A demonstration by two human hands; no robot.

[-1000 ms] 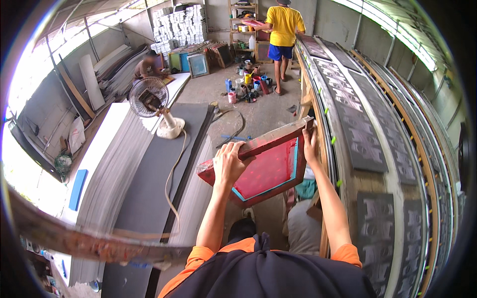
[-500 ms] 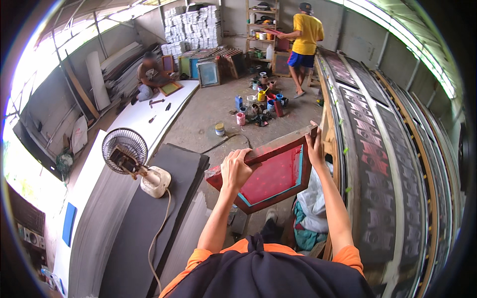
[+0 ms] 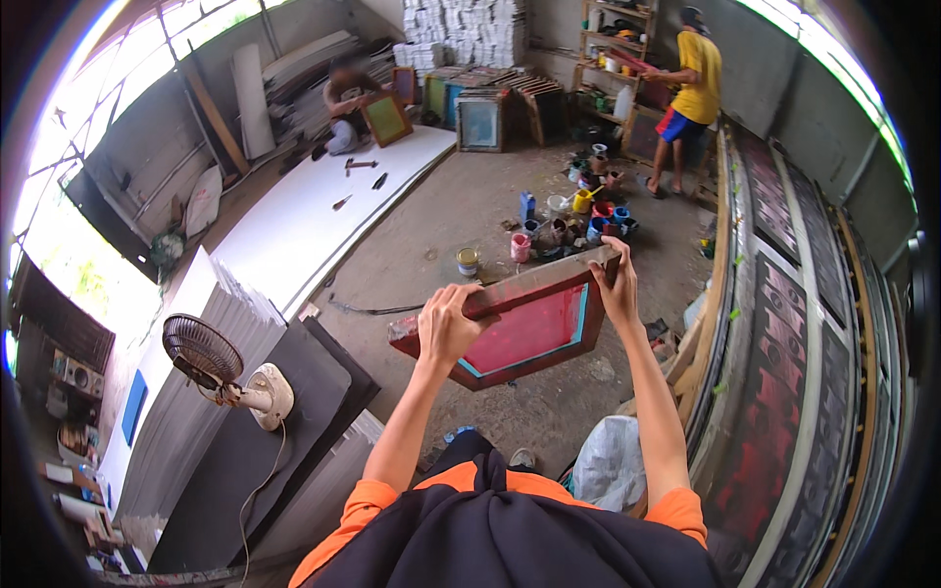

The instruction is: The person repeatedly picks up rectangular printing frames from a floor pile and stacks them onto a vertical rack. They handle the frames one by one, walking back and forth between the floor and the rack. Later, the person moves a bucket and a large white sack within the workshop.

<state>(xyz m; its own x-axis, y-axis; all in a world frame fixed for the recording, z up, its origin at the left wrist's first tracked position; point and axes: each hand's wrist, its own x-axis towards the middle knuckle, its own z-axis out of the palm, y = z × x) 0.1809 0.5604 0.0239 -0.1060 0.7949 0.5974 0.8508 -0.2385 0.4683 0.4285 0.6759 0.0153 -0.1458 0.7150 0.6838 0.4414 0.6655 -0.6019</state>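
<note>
A wooden screen-printing frame (image 3: 534, 328) with red-stained mesh and light-blue strips along its inner edges is held up in front of me, tilted. My left hand (image 3: 453, 321) grips its left part, fingers over the upper wooden edge. At the upper right corner, my right hand (image 3: 616, 279) is closed round the wood. The frame hangs in the air above the concrete floor, and its far face is turned away from me.
A long table with printed dark sheets (image 3: 769, 363) runs along my right. Paint pots (image 3: 588, 211) stand on the floor ahead. A fan (image 3: 211, 363) sits on stacked sheets at left. One person (image 3: 691, 83) walks at back right; another (image 3: 351, 98) sits handling a frame.
My view has swung right to left across the room, with the scene sliding rightward and the table shifting outward. The screen frame stays in both hands, tilted flatter. The seated person's frame is now upright.
</note>
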